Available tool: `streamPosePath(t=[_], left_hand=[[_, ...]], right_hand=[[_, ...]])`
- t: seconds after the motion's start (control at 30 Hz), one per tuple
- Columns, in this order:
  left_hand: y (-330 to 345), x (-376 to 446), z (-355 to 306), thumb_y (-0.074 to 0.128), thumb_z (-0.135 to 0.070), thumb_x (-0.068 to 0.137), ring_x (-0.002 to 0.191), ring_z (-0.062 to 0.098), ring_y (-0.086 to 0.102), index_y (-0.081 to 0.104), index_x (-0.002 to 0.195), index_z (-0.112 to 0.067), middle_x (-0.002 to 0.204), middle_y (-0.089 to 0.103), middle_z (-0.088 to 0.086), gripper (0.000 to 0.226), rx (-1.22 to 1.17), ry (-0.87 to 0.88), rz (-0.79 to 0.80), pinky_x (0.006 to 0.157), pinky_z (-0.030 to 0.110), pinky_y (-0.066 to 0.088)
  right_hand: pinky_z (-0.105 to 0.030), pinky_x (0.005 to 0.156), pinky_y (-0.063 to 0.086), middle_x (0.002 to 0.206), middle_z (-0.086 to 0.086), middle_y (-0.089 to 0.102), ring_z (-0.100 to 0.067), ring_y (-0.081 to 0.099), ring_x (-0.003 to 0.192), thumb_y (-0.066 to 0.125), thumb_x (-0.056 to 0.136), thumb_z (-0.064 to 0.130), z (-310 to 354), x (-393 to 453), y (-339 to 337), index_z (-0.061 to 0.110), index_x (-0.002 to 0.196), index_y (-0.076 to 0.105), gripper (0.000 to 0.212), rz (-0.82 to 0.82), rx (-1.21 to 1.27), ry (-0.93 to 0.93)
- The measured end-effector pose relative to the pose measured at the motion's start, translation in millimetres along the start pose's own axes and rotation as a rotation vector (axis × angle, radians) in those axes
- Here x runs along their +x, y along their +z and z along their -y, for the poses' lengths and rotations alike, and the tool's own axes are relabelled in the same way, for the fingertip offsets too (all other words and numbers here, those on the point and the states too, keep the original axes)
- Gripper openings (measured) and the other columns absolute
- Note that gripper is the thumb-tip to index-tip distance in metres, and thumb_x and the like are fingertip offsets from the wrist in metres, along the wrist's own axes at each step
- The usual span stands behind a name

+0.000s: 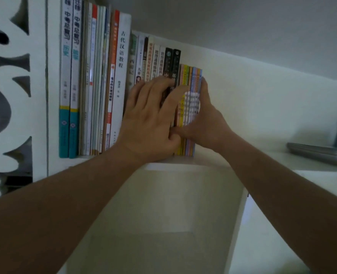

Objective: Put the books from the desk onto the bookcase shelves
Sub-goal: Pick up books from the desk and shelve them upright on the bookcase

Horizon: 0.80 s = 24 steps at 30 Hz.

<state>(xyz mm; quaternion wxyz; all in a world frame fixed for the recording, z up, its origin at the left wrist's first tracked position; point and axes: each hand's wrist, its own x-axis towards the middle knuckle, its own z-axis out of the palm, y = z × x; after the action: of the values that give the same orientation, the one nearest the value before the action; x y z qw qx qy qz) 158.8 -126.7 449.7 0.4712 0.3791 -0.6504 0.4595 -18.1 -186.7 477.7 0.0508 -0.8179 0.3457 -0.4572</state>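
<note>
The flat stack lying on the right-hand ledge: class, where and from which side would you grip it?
Probably its near long edge, from the front: the flat stack lies horizontal on the ledge, layered edges facing out, nothing resting on top. Both hands are busy at the upright books.

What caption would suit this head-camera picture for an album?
Both hands, left hand and right hand, press a set of thin colourful books into the row on the white shelf.

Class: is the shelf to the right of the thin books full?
No: right of the thin books the shelf shows bare white board.
</note>
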Motion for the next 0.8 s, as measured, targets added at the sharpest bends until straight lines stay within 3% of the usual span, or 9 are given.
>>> streamPosePath(t=[0.07, 0.17, 0.23, 0.33, 0.43, 0.67, 0.8], left_hand=[[0, -1, 1, 0.065, -0.035, 0.069, 0.139, 0.039, 0.047, 0.054, 0.148, -0.009, 0.146, 0.052, 0.020, 0.084, -0.002, 0.002, -0.004, 0.120, 0.058, 0.027], [-1, -1, 0, 0.064, -0.034, 0.068, 0.139, 0.040, 0.046, 0.054, 0.148, -0.008, 0.146, 0.052, 0.021, 0.084, 0.008, 0.008, 0.011, 0.120, 0.059, 0.028], [-1, -1, 1, 0.062, -0.033, 0.070, 0.140, 0.039, 0.046, 0.053, 0.148, -0.009, 0.147, 0.051, 0.021, 0.082, 0.018, 0.006, 0.021, 0.121, 0.058, 0.026], [0, -1, 1, 0.061, -0.033, 0.074, 0.141, 0.038, 0.045, 0.053, 0.148, -0.008, 0.148, 0.051, 0.021, 0.079, 0.041, 0.001, 0.020, 0.123, 0.056, 0.025], [2, -1, 0, 0.061, -0.037, 0.078, 0.142, 0.038, 0.043, 0.050, 0.150, -0.008, 0.150, 0.049, 0.021, 0.078, 0.068, -0.005, 0.041, 0.122, 0.057, 0.025], [0, -1, 0, 0.061, -0.035, 0.075, 0.143, 0.039, 0.044, 0.056, 0.146, -0.011, 0.149, 0.051, 0.020, 0.075, 0.090, -0.002, 0.050, 0.122, 0.058, 0.025], [-1, 0, 0, 0.062, -0.034, 0.076, 0.142, 0.039, 0.045, 0.058, 0.143, -0.011, 0.148, 0.052, 0.020, 0.071, 0.092, 0.011, 0.047, 0.122, 0.059, 0.025]], right_hand=[[-0.027, 0.107, 0.042, 0.158, 0.013, 0.043, -0.006, 0.053, 0.132, 0.092, 0.073, 0.045, 9, -6, 7, 0.031, 0.160, -0.030, 0.150, -0.035, -0.052, 0.066], [-0.047, 0.103, 0.052, 0.155, -0.009, 0.043, -0.028, 0.059, 0.125, 0.080, 0.084, 0.046, 16, -15, 32, 0.038, 0.157, -0.033, 0.135, -0.196, -0.170, 0.123], [-0.042, 0.092, 0.049, 0.149, -0.014, 0.044, -0.033, 0.062, 0.116, 0.073, 0.093, 0.044, 18, -15, 38, 0.035, 0.159, -0.033, 0.125, -0.218, -0.239, 0.145], [-0.039, 0.083, 0.042, 0.147, -0.015, 0.046, -0.033, 0.062, 0.113, 0.071, 0.095, 0.046, 19, -18, 29, 0.028, 0.161, -0.031, 0.122, -0.210, -0.378, 0.122], [-0.039, 0.080, 0.048, 0.144, -0.012, 0.050, -0.029, 0.064, 0.108, 0.071, 0.093, 0.055, 8, -25, 18, 0.029, 0.161, -0.028, 0.123, -0.221, -0.512, 0.108], [-0.043, 0.093, 0.054, 0.150, -0.002, 0.057, -0.027, 0.065, 0.119, 0.074, 0.086, 0.057, 7, -24, 23, 0.041, 0.160, -0.025, 0.125, -0.237, -0.297, 0.122], [-0.049, 0.092, 0.054, 0.150, -0.010, 0.053, -0.031, 0.066, 0.117, 0.074, 0.086, 0.061, 4, -27, 23, 0.038, 0.158, -0.031, 0.129, -0.184, -0.357, 0.144]])
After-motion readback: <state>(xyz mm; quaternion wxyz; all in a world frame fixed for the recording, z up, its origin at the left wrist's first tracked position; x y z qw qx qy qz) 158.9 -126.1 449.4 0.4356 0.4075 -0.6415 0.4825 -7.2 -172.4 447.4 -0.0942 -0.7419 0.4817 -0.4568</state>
